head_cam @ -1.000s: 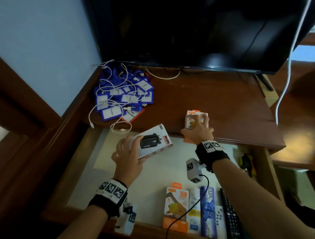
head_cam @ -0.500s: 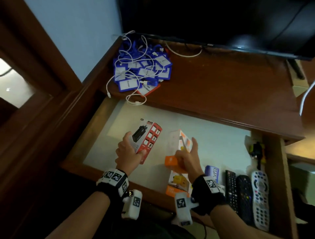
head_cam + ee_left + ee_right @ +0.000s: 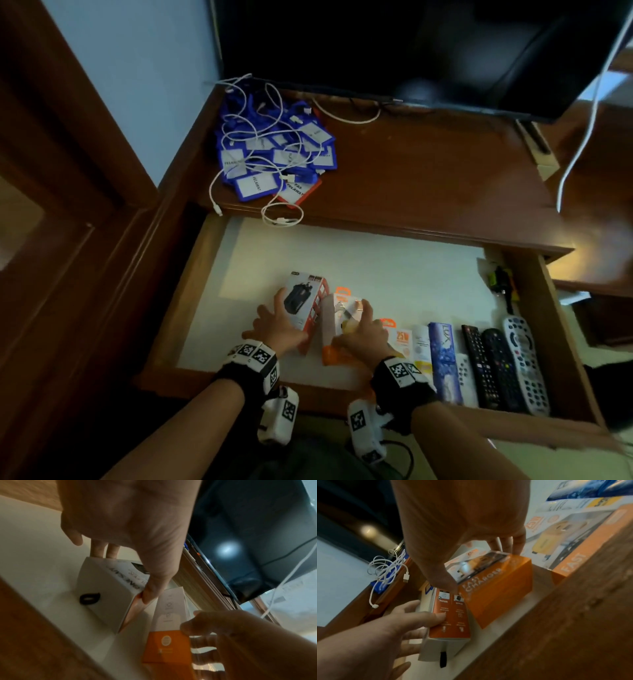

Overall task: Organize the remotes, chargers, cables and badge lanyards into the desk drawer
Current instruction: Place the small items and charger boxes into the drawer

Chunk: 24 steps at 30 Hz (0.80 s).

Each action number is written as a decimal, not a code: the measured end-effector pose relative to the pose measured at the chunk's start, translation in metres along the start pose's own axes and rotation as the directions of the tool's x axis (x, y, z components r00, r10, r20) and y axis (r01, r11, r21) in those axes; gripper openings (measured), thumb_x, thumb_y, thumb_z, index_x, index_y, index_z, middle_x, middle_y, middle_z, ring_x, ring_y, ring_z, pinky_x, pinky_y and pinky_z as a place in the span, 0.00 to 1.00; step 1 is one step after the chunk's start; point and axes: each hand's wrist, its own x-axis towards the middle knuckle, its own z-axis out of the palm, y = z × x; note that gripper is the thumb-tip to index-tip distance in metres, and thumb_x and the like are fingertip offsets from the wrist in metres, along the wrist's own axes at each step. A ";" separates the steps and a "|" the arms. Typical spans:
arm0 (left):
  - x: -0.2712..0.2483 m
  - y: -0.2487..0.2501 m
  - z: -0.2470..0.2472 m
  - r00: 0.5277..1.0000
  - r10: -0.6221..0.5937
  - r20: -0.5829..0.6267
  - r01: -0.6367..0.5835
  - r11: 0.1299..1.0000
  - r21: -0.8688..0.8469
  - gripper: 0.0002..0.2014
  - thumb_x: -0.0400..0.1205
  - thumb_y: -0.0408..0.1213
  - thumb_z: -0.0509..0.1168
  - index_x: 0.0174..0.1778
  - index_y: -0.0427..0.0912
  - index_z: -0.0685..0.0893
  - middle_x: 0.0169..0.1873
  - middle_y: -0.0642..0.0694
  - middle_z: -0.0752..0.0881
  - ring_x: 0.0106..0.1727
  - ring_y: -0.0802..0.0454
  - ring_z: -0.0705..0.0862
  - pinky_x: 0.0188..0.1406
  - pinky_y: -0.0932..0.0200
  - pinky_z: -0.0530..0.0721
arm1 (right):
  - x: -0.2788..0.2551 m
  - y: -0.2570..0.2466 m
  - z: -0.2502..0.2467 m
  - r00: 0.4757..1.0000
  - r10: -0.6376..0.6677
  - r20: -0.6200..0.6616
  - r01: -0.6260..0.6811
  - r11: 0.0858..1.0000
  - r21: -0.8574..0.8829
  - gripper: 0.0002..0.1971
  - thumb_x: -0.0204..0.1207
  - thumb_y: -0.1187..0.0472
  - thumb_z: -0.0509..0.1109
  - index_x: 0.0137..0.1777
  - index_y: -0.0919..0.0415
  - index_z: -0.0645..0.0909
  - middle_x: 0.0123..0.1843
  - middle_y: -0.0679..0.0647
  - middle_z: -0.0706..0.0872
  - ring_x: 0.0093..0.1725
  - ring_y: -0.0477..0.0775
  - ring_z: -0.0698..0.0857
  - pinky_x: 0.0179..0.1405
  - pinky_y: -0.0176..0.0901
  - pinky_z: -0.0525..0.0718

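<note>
The desk drawer (image 3: 219, 274) is open and lined in white. My left hand (image 3: 277, 318) grips a white and red charger box (image 3: 305, 301) on the liner near the front wall, thumb on one side and fingers on the other (image 3: 102, 550). Right beside it, my right hand (image 3: 356, 325) holds an orange fast-charger box (image 3: 334, 342) from above; the two boxes touch or nearly touch (image 3: 496, 588). On the desk top at the back left, blue badge lanyards (image 3: 274, 150) lie in a pile tangled with white cables (image 3: 281, 216).
To the right along the drawer's front lie another orange charger box (image 3: 400, 339), a blue box (image 3: 443, 359) and three remotes (image 3: 500, 366). A small yellow and black item (image 3: 500, 281) sits at the drawer's right wall. A dark TV (image 3: 411, 51) stands behind the desk top.
Both hands have come down and toward the drawer's front with their boxes, from the desk edge to the liner. The boxes now sit side by side.
</note>
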 end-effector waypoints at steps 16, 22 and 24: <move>0.010 -0.009 -0.002 0.920 0.178 0.349 -0.290 0.908 0.301 0.70 0.63 0.54 0.81 0.79 0.60 0.26 0.76 0.32 0.58 0.72 0.32 0.71 0.68 0.40 0.75 | -0.023 -0.003 0.016 0.991 0.132 -0.011 -0.129 0.940 -0.314 0.37 0.70 0.54 0.74 0.76 0.52 0.60 0.79 0.68 0.56 0.78 0.73 0.58 0.71 0.65 0.69; 0.019 -0.006 -0.007 0.918 0.234 0.320 -0.323 0.910 0.259 0.67 0.67 0.55 0.79 0.79 0.53 0.25 0.66 0.40 0.81 0.54 0.44 0.86 0.54 0.50 0.85 | -0.008 0.008 -0.014 0.979 0.037 -0.200 -0.089 0.962 -0.260 0.31 0.71 0.46 0.72 0.71 0.56 0.70 0.72 0.59 0.67 0.72 0.65 0.65 0.66 0.60 0.75; 0.021 -0.007 -0.009 0.932 0.226 0.284 -0.299 0.923 0.244 0.64 0.70 0.54 0.77 0.81 0.51 0.28 0.65 0.40 0.82 0.53 0.44 0.87 0.53 0.51 0.85 | -0.003 0.019 -0.028 0.981 0.024 -0.194 -0.080 0.956 -0.283 0.32 0.72 0.51 0.71 0.76 0.54 0.67 0.76 0.58 0.66 0.75 0.63 0.65 0.69 0.59 0.74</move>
